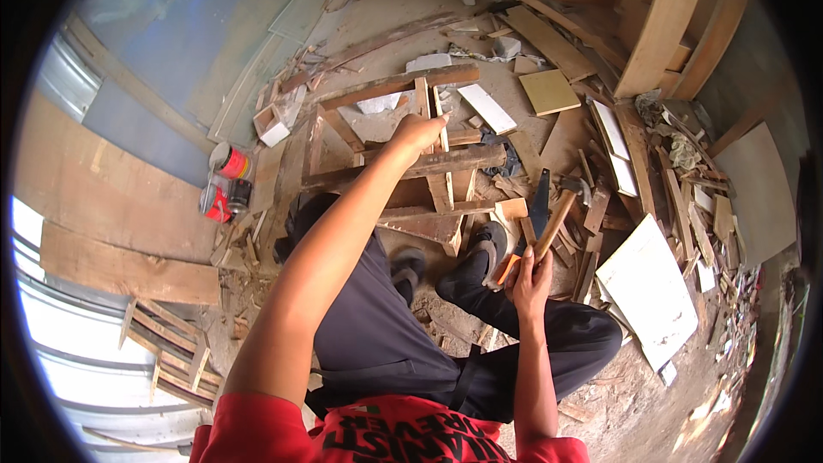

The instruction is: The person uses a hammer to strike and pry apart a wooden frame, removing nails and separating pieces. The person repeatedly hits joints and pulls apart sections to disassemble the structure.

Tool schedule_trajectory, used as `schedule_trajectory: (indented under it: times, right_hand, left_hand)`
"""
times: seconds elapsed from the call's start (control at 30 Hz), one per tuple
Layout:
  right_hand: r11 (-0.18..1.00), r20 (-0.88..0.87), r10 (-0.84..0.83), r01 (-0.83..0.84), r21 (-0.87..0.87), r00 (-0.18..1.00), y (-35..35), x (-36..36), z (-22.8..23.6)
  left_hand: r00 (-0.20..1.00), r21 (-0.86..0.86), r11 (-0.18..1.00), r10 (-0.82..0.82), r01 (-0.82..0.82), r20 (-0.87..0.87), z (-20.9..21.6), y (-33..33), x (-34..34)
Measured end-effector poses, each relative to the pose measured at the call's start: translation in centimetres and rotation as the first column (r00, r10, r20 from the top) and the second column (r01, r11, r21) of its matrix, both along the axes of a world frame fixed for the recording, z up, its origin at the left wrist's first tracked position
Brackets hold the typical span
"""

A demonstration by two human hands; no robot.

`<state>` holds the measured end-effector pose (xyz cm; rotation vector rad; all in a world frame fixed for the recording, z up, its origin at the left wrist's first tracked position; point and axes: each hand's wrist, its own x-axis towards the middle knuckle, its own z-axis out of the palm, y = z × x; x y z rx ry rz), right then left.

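Observation:
In front of me stands a rough wooden frame [463,159] of old beams and slats. My left hand [418,133] is closed around a narrow upright wooden slat [435,182] near its top end. Lower and to the right, my right hand [531,281] grips a hammer [559,221] by its wooden handle, the metal head pointing up and away from me. Just left of the hammer is a handsaw [539,199] with a dark blade; its orange handle is partly hidden by my right hand. My shoes are close to the frame's near side.
Wood scraps [591,219] and debris cover the floor at the right. A white board [649,287] lies near my right knee, and a yellowish panel [549,92] lies farther off. Paint cans [228,160] stand at the left. Tall planks [664,26] lean at the far right.

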<state>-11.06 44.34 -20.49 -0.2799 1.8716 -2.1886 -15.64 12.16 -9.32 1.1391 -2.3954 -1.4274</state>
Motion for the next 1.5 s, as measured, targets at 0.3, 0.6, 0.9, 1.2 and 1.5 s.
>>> schedule_trajectory:
  times: [0.3, 0.6, 0.9, 1.2, 1.5]
  right_hand:
    - [0.729, -0.144, -0.016, 0.110, 0.676, 0.990, 4.3, 0.3, -9.3]
    - [0.410, -0.074, -0.302, 0.200, 0.890, 0.950, 4.8, -6.5, -10.8]
    - [0.120, -0.168, -0.297, 0.211, 0.970, 0.940, 6.5, -7.9, -19.2]
    - [0.162, -0.373, 0.280, 0.339, 0.927, 0.885, 2.1, -9.2, -23.2]
    - [0.380, -0.248, 0.211, 0.155, 0.912, 0.945, 1.5, -9.5, -20.4]
  left_hand:
    - [0.984, 0.679, 0.726, 0.014, 0.112, -0.177, 3.8, -7.1, 1.8]
    - [0.976, 0.513, 0.845, -0.050, 0.154, -0.211, 0.1, -8.8, -2.6]
    - [0.958, 0.322, 0.920, -0.148, 0.224, -0.244, 1.2, -7.1, -2.4]
    - [0.942, 0.328, 0.891, -0.249, 0.314, -0.225, 0.7, -8.2, -2.6]
    - [0.934, 0.069, 0.935, -0.338, 0.347, -0.115, 3.4, -6.8, -2.2]
